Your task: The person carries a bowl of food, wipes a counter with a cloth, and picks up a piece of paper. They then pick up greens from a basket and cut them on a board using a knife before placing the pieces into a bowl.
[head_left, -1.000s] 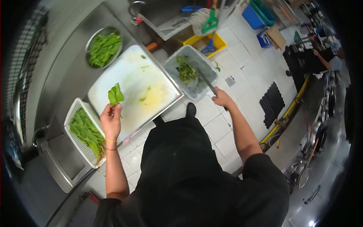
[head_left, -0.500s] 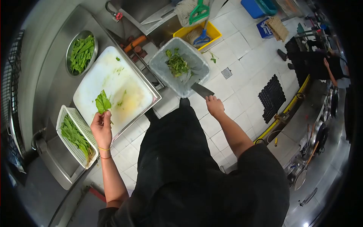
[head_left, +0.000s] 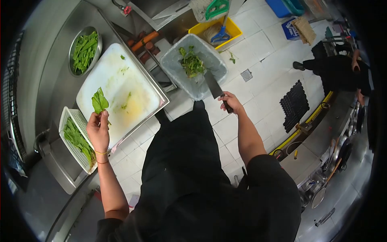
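My left hand (head_left: pixel 99 129) is closed on a small bunch of leafy greens (head_left: pixel 99 101), held over the near left edge of the white cutting board (head_left: pixel 141 86). Scraps of green and a yellow-brown stain mark the board. In my right hand (head_left: pixel 231 102) is a cleaver (head_left: pixel 213 85), its dark handle in the palm and its blade reaching over the near rim of the grey waste bin (head_left: pixel 168 64). Trimmings (head_left: pixel 191 62) lie inside the bin. Beside my left hand, a white plastic basket (head_left: pixel 83 118) holds more greens (head_left: pixel 76 139). Behind the board, a metal bowl (head_left: pixel 72 64) contains cut greens (head_left: pixel 85 51).
A yellow bucket (head_left: pixel 238 36) with mop heads stands behind the bin. On the tiled floor lie a black mat (head_left: pixel 294 105) and a drain cover (head_left: pixel 246 75). Another person (head_left: pixel 342 72) stands at the far right, near a counter (head_left: pixel 318 141) with pans and utensils.
My left hand has shifted slightly left and up with the greens. The cleaver has turned to point more steeply, and its handle shows now. The other person has moved an arm.
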`<state>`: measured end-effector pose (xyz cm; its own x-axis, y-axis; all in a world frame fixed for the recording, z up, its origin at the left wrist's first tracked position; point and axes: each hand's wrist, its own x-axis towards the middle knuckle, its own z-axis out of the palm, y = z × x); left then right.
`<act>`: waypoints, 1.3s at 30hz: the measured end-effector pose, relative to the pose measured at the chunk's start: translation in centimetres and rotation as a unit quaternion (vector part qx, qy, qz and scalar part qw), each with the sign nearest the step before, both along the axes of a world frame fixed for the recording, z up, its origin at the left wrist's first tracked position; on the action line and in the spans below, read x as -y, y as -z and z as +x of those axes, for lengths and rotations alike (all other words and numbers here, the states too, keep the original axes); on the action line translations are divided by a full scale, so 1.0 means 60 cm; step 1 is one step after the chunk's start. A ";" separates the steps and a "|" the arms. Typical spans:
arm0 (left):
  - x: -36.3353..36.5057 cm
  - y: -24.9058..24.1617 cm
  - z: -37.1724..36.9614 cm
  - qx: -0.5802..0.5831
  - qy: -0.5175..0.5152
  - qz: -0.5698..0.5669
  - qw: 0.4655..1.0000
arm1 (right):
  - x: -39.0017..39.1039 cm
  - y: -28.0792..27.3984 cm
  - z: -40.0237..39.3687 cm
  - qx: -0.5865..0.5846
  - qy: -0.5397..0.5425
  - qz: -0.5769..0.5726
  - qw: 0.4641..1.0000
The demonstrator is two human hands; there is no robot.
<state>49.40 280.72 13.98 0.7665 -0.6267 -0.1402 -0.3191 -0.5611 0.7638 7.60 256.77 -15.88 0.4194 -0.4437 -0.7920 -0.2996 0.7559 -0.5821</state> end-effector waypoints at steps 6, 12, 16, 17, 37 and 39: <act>-0.010 -0.004 0.013 -0.008 0.012 0.013 1.000 | -0.031 -0.004 -0.050 -0.049 0.033 0.032 0.998; -0.005 -0.006 0.036 0.011 -0.003 -0.028 1.000 | -0.076 -0.103 -0.119 -0.098 -0.021 0.028 0.995; 0.002 0.002 0.057 0.015 -0.009 -0.048 0.999 | -0.085 -0.106 -0.085 -0.125 -0.086 -0.080 0.985; 0.002 0.001 0.057 0.010 -0.007 -0.047 0.999 | -0.092 -0.067 -0.069 -0.190 -0.187 -0.295 0.918; -0.107 0.079 0.098 0.052 -0.024 0.013 0.998 | -0.183 -0.251 -0.045 -0.262 -0.181 -0.542 0.778; -0.126 0.118 0.093 0.044 -0.022 0.014 0.999 | -0.187 -0.299 0.041 -0.208 -0.155 -0.570 0.780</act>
<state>55.00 288.29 6.92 0.8039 -0.5882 -0.0880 -0.3589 -0.5977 0.7169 10.06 267.98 2.08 0.4582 -0.8872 -0.0538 -0.7068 -0.3270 -0.6273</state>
